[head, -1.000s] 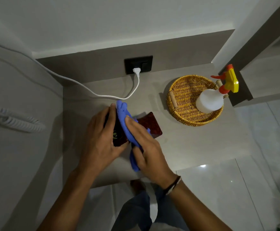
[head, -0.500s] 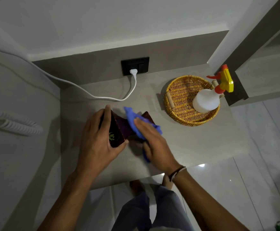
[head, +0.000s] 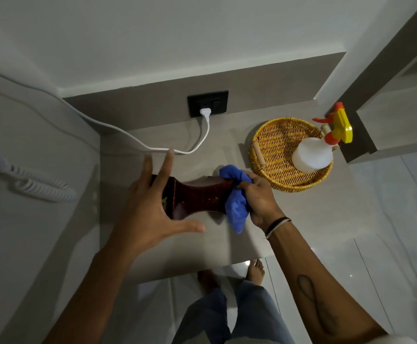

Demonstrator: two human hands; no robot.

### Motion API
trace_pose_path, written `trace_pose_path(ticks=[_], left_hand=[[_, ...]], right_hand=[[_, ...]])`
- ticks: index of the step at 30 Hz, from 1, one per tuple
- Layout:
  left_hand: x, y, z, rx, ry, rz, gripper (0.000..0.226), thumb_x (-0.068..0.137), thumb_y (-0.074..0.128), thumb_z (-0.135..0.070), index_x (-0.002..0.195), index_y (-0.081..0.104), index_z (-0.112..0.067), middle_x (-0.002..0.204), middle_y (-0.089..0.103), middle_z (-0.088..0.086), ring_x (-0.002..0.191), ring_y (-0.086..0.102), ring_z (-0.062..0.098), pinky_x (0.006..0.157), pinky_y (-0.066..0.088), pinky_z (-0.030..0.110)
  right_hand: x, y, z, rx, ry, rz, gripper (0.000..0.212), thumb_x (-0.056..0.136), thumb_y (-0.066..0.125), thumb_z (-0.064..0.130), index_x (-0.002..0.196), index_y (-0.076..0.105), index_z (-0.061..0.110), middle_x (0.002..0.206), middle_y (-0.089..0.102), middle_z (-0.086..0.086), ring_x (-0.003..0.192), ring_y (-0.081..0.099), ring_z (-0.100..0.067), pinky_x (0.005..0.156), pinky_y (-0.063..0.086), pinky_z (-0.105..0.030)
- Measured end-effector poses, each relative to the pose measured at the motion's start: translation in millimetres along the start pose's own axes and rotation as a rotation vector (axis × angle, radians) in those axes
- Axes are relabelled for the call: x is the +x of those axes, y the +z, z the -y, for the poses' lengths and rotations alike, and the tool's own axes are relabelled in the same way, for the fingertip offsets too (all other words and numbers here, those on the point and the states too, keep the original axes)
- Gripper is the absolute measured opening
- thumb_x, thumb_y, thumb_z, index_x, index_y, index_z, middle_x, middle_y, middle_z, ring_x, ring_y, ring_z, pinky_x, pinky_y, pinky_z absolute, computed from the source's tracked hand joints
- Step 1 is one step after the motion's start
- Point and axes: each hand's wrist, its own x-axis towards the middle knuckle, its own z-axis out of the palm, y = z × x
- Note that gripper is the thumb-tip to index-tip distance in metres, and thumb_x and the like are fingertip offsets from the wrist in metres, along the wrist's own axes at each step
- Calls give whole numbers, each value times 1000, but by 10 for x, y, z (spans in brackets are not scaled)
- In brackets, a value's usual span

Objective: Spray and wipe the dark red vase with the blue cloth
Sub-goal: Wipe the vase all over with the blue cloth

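Both forearms are bare; no sleeves are seen. A thin band in black and white is worn at the wrist directly behind the right hand point(head: 257, 197). A dark outlined loop tattoo, with further faint linework beyond it, is marked along the forearm behind that band. No band is seen behind the left hand point(head: 150, 207). Blue denim trousers are worn, and the feet are bare.

Glossy speckled vase point(head: 197, 198), soft cloth point(head: 236, 209), woven wicker basket point(head: 272, 145), translucent plastic spray bottle point(head: 313, 156), matt countertop point(head: 301, 214)
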Motion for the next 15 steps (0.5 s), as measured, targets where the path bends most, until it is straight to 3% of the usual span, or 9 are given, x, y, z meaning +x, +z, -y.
trace_pose_path(ticks=[3, 6, 9, 12, 15], left_hand=[[-85, 3, 5, 138, 86, 57, 175, 24, 75, -99, 159, -26, -52, 173, -32, -7, 162, 7, 43, 114, 33, 70], [-99, 22, 16, 174, 115, 92, 180, 21, 73, -98, 160, -29, -47, 169, -40, -10, 162, 1, 43, 115, 30, 70], [-80, 45, 22, 278, 173, 34, 170, 38, 80, -89, 168, -14, -33, 178, -17, 4, 164, -6, 38, 123, 22, 69], [-36, 80, 53, 299, 264, -129, 143, 55, 93, -67, 166, 24, -9, 176, 19, 11, 164, 11, 29, 128, 24, 53], [-38, 119, 104, 150, 183, -141, 135, 57, 100, -47, 165, 27, -13, 166, 40, 8, 152, 41, 26, 117, 41, 40]], right_hand=[[120, -10, 47, -100, 25, 15, 40, 95, 39, -16, 120, 70, -6, 93, 69, -18, 82, 67, -27, 76, 60, -36], [168, 0, 102, -179, 28, 43, 43, 93, 40, -16, 89, 73, 12, 83, 71, -10, 74, 68, -18, 67, 59, -26], [222, 5, 123, -222, 0, 47, 48, 91, 40, -15, 81, 72, 19, 85, 73, -12, 76, 70, -20, 71, 60, -28], [213, 32, 109, -245, -38, 62, 39, 94, 41, -14, 102, 73, 8, 94, 74, -12, 99, 73, -32, 82, 63, -32], [-2, 46, 24, -438, -344, -71, 48, 100, 46, -11, 144, 59, 3, 138, 67, -16, 131, 62, -29, 114, 51, -42]])
